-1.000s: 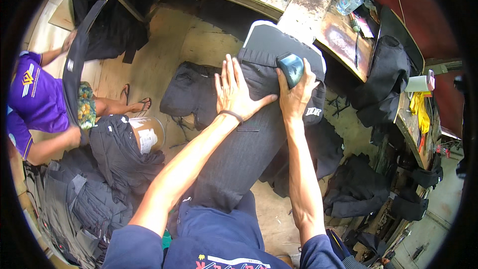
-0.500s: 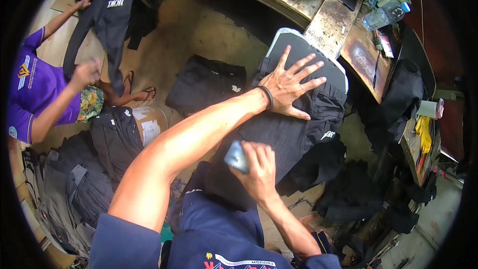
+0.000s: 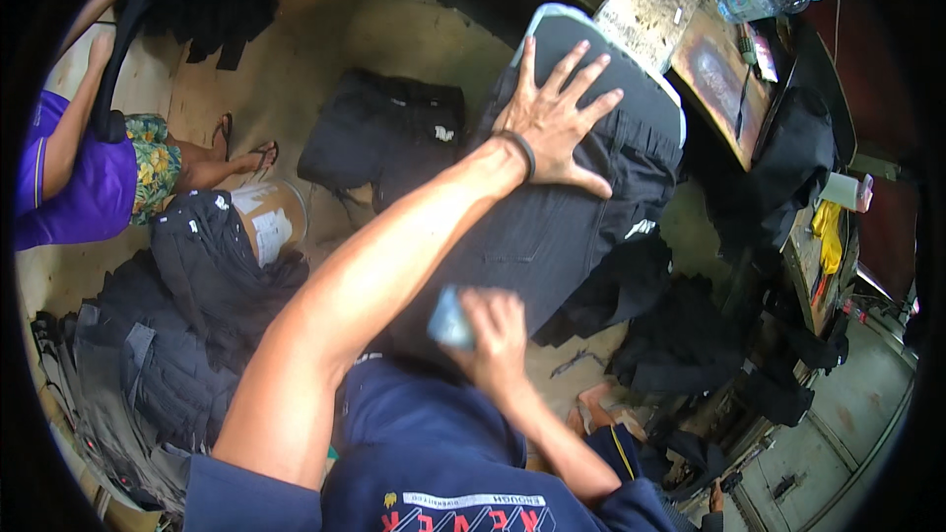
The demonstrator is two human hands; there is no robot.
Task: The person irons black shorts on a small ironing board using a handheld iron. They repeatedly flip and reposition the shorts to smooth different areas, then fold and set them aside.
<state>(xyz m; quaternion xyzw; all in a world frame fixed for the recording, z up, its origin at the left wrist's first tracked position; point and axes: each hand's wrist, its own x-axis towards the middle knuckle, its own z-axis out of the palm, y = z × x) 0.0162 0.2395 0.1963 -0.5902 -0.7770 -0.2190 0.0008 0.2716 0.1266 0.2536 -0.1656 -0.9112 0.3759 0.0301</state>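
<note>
Where left grip (image 3: 550, 133) rests, trousers (image 3: 522, 241) underneath

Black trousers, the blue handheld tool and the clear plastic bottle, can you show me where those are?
Black trousers (image 3: 537, 236): head view, middle of the exposed cloth.
Blue handheld tool (image 3: 449, 318): head view, its blurred visible face.
Clear plastic bottle (image 3: 764, 1): head view, middle of its body.

Black trousers (image 3: 527, 236) stretched lengthwise over dark board (image 3: 645, 87), waistband toward far end; blue tool (image 3: 450, 317), blurred, at near end.
</note>
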